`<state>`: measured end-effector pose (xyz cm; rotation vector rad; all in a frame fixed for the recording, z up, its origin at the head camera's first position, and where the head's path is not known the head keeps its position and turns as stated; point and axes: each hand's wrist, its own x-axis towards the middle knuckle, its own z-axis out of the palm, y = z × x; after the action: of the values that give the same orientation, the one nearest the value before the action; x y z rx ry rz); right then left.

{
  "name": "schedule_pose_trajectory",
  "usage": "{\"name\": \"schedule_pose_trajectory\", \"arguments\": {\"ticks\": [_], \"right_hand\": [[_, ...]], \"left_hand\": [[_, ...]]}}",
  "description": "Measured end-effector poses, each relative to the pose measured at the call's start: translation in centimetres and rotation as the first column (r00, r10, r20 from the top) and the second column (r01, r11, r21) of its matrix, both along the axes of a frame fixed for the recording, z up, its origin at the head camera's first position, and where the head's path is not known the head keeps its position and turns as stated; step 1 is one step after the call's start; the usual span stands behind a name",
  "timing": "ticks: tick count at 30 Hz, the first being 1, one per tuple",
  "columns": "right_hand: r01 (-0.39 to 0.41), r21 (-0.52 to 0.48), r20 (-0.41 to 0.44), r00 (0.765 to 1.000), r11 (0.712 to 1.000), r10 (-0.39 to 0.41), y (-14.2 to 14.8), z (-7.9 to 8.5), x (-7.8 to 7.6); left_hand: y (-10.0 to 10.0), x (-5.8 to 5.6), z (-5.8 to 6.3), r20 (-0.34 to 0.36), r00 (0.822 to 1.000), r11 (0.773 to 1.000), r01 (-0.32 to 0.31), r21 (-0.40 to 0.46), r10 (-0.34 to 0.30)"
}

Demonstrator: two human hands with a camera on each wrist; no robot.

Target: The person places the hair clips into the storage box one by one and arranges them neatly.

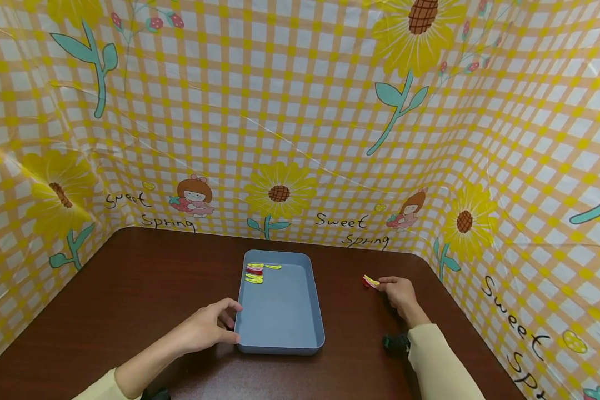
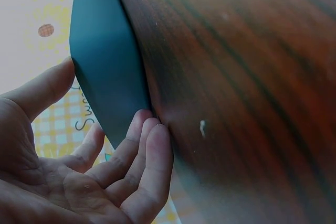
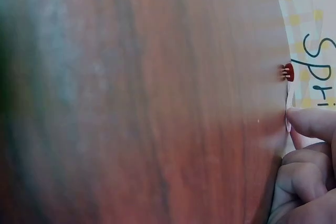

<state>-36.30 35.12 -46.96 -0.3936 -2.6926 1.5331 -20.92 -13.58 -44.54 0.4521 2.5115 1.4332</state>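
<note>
Cream sleeves (image 1: 442,355) are framing the near edge of the table (image 1: 350,372), the left one running out of view, and a black object (image 1: 396,343) is sitting under the right wrist, too dark to make out.

Left hand (image 1: 206,329) now: it's touching the blue-grey tray (image 1: 280,316) along its left wall, towards the near-left corner, thumb and fingers spread, gripping nothing. That's looking like steadying, and light, even pressure is what it's calling for, or the tray could be sliding.

Over beyond the tray's right edge, the right hand (image 1: 399,293) is pinching, fingertips nearly together, on what are looking like snap hair clips. A yellow clip (image 1: 372,280) is showing, a red piece (image 1: 365,282) is poking out at the tip, and the right-wrist view is adding a pink strip (image 3: 289,98). Whether they're joined or merely overlapping, I'm not able to tell; separating them gently, one at a time, is seeming wisest.

Farther up, by the tray's far-left corner, a column of clips (image 1: 254,280) is lying in yellow, pink and red, crowding too closely for a sure count. One lone yellow clip (image 1: 273,267) is lying just right of its far end.
</note>
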Motion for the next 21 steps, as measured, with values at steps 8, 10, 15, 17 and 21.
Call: {"name": "schedule_pose_trajectory", "arguments": {"ticks": [8, 10, 15, 17, 21], "right_hand": [[0.010, 0.033, -0.010, 1.000, 0.999, -0.009, -0.12, -0.06, -0.17], [0.010, 0.038, -0.011, 1.000, 0.999, -0.010, -0.14, -0.14, -0.16], [0.006, 0.052, -0.014, 1.000, 0.999, -0.005, -0.12, -0.29, -0.11], [0.003, 0.061, -0.015, 1.000, 0.998, -0.003, -0.06, -0.32, -0.15], [-0.010, 0.071, -0.015, 1.000, 0.997, 0.011, 0.04, -0.34, -0.31]], "left_hand": [[-0.10, -0.03, 0.00, 0.008, 1.000, 1.000, -0.001, 0.002, 0.001], [-0.05, -0.02, -0.03, 0.007, 1.000, 1.000, -0.005, 0.002, 0.005], [0.12, 0.12, -0.03, 0.007, 1.000, 1.000, -0.017, 0.000, 0.017], [0.16, 0.16, -0.01, 0.007, 1.000, 1.000, -0.019, -0.001, 0.019], [0.14, 0.08, 0.03, 0.003, 1.000, 1.000, -0.013, 0.003, 0.013]]}}
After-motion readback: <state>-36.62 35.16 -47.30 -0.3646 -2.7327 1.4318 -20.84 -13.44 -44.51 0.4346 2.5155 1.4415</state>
